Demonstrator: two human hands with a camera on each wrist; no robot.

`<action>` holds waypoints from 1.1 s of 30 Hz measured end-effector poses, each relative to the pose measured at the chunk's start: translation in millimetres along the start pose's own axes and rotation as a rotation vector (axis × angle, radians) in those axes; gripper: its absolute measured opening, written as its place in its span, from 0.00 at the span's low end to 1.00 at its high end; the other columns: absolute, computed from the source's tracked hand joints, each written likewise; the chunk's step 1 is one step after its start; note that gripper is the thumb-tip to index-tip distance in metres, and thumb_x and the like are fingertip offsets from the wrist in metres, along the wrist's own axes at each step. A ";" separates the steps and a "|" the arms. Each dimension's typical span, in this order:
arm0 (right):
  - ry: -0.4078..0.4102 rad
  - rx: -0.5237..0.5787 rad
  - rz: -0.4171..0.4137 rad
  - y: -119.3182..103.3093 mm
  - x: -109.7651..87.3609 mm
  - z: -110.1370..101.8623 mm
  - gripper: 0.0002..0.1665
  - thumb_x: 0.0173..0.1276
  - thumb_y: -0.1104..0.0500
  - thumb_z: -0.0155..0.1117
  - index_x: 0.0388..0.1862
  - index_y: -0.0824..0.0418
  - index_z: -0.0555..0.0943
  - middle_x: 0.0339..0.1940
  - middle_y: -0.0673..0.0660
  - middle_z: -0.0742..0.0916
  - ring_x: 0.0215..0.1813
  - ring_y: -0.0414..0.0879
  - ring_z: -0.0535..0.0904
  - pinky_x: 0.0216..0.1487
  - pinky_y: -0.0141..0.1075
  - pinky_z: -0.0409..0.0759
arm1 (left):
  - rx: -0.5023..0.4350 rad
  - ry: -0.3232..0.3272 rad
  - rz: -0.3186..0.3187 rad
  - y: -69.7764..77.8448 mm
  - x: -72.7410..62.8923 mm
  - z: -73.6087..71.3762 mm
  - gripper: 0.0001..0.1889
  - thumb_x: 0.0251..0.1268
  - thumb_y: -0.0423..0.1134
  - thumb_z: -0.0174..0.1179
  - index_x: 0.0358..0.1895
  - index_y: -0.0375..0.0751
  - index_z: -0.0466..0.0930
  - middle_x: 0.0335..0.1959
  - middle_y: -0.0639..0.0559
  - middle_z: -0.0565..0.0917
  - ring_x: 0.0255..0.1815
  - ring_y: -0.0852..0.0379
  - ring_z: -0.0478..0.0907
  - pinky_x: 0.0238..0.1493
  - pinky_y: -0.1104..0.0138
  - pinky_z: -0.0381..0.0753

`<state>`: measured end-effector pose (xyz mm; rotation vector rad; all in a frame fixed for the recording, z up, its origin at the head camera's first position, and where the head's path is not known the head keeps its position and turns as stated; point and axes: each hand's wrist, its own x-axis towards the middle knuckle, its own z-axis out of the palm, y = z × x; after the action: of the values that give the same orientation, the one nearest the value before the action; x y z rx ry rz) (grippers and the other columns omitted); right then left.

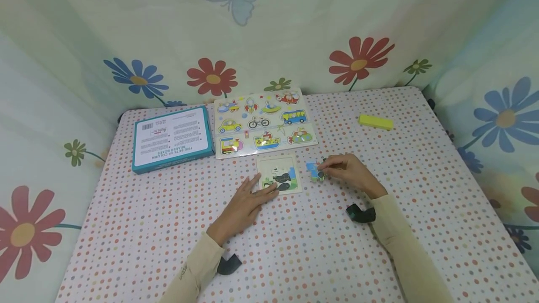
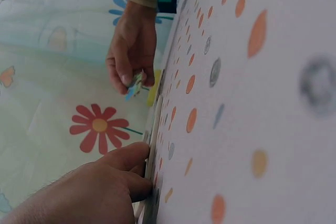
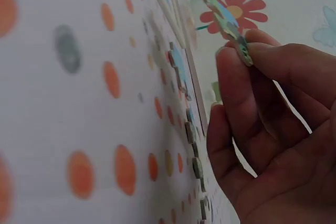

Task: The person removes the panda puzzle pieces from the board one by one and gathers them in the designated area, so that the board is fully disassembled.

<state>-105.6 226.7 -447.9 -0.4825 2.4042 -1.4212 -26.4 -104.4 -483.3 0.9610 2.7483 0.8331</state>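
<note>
Right wrist view: the right hand (image 1: 353, 173) pinches a puzzle piece (image 3: 227, 23), jutting past its fingertips! Left hand (image 1: 243, 207), fingers loose, touches the tray (image 1: 298, 172)'s near-left corner, picture pieces (image 1: 284, 178) inside.

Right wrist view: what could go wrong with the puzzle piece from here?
The right hand pinches the puzzle piece near one end, so it might twist or slip. Loose pieces lie close by and could get knocked. The left hand is at the tray edge and might nudge it.
</note>
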 end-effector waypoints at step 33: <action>0.011 -0.212 -0.009 -4.0 -0.2 14.4 0.09 0.64 0.68 0.63 0.37 0.58 0.88 0.40 0.55 0.88 0.33 0.43 0.77 0.32 0.30 0.79 | -0.002 0.004 -0.010 -1.4 0.5 1.5 0.30 0.67 0.29 0.55 0.70 0.59 0.66 0.72 0.68 0.60 0.79 0.50 0.41 0.77 0.53 0.37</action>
<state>-98.8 213.8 -451.0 -0.5368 2.5779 -1.1810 -27.2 -104.4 -485.3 0.9450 2.7528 0.8367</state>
